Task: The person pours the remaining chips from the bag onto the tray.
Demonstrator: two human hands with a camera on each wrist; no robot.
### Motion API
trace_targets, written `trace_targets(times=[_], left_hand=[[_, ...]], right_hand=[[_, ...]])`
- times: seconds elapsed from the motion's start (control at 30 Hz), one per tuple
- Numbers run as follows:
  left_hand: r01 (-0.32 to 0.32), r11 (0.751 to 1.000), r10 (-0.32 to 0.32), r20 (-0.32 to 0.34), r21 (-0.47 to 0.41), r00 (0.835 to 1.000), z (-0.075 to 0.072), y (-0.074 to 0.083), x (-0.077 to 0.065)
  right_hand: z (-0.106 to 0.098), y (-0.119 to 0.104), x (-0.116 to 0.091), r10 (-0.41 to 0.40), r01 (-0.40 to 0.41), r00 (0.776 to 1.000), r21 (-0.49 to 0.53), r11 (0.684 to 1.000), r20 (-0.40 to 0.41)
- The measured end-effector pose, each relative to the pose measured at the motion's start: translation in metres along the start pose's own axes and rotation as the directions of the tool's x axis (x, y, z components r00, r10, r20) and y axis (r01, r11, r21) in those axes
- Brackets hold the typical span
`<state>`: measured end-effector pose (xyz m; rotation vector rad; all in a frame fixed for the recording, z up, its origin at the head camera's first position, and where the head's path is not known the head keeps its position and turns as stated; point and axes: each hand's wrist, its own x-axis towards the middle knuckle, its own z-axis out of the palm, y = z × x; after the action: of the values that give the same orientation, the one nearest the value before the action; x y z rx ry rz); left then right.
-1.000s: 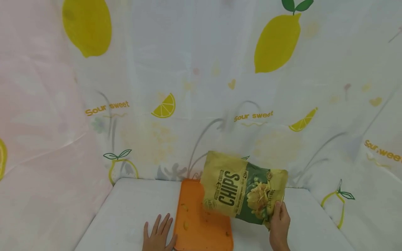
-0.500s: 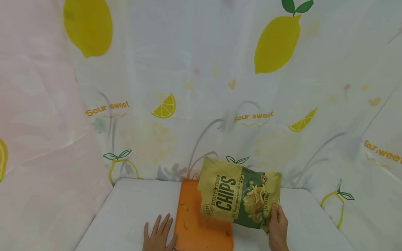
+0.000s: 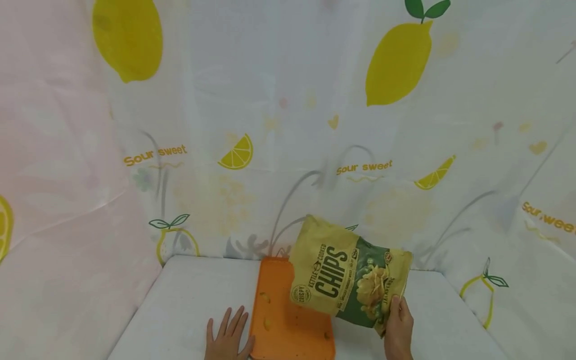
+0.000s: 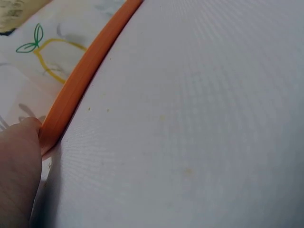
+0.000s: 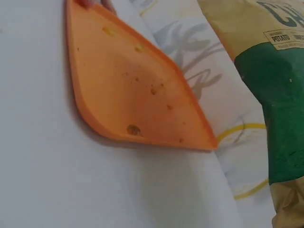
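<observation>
A tan and green bag of potato chips [image 3: 335, 270] is held sideways over the right half of the orange tray [image 3: 288, 345]. My right hand [image 3: 399, 330] pinches its lower right end, thumb in front. Whether the bag's left end is torn open cannot be made out. My left hand [image 3: 227, 337] lies on the table with fingers straight and spread, its thumb against the tray's left rim. In the left wrist view part of that hand [image 4: 19, 175] touches the tray's edge [image 4: 76, 83]. Several small chip pieces [image 5: 134, 130] and crumbs lie in the tray.
The white table [image 3: 193, 285] meets a hanging curtain [image 3: 297, 125] printed with lemons at the back and sides. Tiny yellowish crumbs [image 4: 161, 117] dot the table surface left of the tray.
The chip bag swung slightly left and down, then back right and up, moved by my right hand. The left hand and the tray have kept their places.
</observation>
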<state>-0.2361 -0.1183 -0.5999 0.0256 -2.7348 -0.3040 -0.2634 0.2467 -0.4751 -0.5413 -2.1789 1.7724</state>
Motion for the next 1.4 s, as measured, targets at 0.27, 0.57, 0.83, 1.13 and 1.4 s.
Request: trace_targets(times=[0.27, 0.57, 0.83, 1.13, 1.4], left_hand=[[-0.004, 1.000, 0.005, 0.009, -0.007, 1.000, -0.002, 0.000, -0.001], [-0.005, 1.000, 0.005, -0.004, -0.004, 1.000, 0.000, -0.001, -0.001], [-0.011, 1.000, 0.011, -0.004, 0.002, 1.000, 0.001, -0.001, -0.001], [0.005, 1.000, -0.004, 0.058, -0.019, 0.998, -0.001, -0.002, 0.000], [-0.028, 1.000, 0.028, -0.035, 0.007, 0.999, 0.005, -0.007, -0.001]], right_hand=[[0.002, -0.001, -0.003, -0.005, 0.006, 1.000, 0.018, 1.000, -0.018], [0.002, -0.002, -0.003, -0.005, 0.004, 1.000, -0.040, 0.999, -0.016], [0.001, -0.004, 0.001, -0.057, 0.053, 0.998, -0.111, 0.992, -0.037], [-0.008, -0.006, 0.002, -0.006, 0.006, 1.000, -0.041, 0.999, -0.004], [-0.008, -0.007, 0.000, 0.018, -0.018, 1.000, -0.021, 1.000, 0.000]])
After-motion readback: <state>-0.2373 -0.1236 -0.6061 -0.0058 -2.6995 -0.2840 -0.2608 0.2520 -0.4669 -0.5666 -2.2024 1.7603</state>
